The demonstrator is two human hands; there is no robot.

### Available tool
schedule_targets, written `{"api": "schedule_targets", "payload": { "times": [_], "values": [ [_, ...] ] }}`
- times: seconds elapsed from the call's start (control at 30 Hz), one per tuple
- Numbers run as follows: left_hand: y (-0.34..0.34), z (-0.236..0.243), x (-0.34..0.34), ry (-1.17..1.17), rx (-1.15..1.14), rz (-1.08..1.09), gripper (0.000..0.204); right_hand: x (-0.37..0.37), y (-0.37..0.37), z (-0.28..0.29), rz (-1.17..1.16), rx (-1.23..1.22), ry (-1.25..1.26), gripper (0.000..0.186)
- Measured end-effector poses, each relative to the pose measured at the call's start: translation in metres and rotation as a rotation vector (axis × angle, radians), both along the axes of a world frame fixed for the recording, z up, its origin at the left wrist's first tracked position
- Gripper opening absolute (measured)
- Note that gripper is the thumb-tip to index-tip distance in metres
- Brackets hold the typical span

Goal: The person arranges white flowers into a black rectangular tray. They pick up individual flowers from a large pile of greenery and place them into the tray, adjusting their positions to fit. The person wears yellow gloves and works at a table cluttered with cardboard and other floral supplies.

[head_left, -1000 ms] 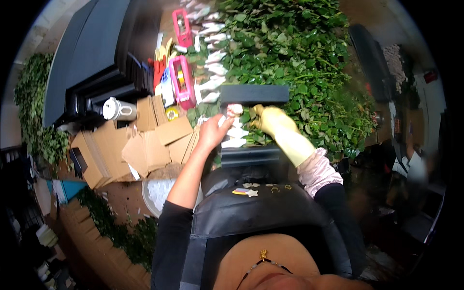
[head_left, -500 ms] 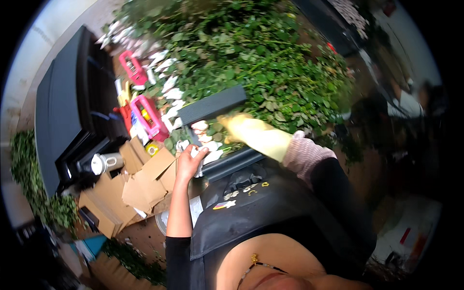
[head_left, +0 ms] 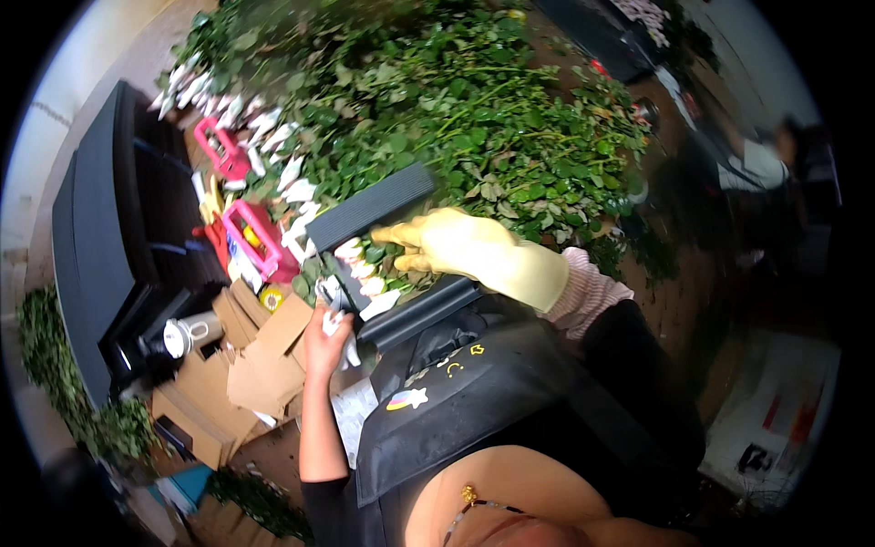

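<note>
Several pale flower heads [head_left: 362, 271] lie between a ribbed block [head_left: 372, 208] and a black bar [head_left: 419, 315]; my bare left hand [head_left: 324, 350] grips white wrapping [head_left: 331, 323], my yellow-gloved right hand [head_left: 447, 244] spreads loosely beside the flowers.

1. The head-worn fisheye camera looked steeply down over the wearer's bare chest [head_left: 538, 467].
2. The smooth black apron [head_left: 497, 387] lay close.
3. The bare left hand [head_left: 328, 343] and yellow-gloved right hand [head_left: 451, 242] came mid-view, leafy green stems [head_left: 437, 109] farther off.
</note>
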State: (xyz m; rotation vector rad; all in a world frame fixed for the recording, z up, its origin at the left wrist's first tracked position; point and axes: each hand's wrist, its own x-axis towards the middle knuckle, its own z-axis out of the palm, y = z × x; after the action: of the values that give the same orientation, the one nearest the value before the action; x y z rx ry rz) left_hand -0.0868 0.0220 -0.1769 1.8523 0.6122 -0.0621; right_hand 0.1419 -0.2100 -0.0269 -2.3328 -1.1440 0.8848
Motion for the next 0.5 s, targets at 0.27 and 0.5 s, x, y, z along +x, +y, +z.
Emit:
{"api": "schedule_targets", "payload": {
  "times": [0.27, 0.5],
  "values": [
    [-0.015, 0.008, 0.037, 0.12, -0.246, -0.29, 0.042, -0.02, 0.046, -0.035, 0.438, -0.52, -0.083, 0.04],
    [-0.05, -0.015, 0.005, 0.042, -0.499, 0.195, 0.04, -0.027, 0.063, -0.05, 0.485, -0.703, -0.062, 0.039]
  ]
}}
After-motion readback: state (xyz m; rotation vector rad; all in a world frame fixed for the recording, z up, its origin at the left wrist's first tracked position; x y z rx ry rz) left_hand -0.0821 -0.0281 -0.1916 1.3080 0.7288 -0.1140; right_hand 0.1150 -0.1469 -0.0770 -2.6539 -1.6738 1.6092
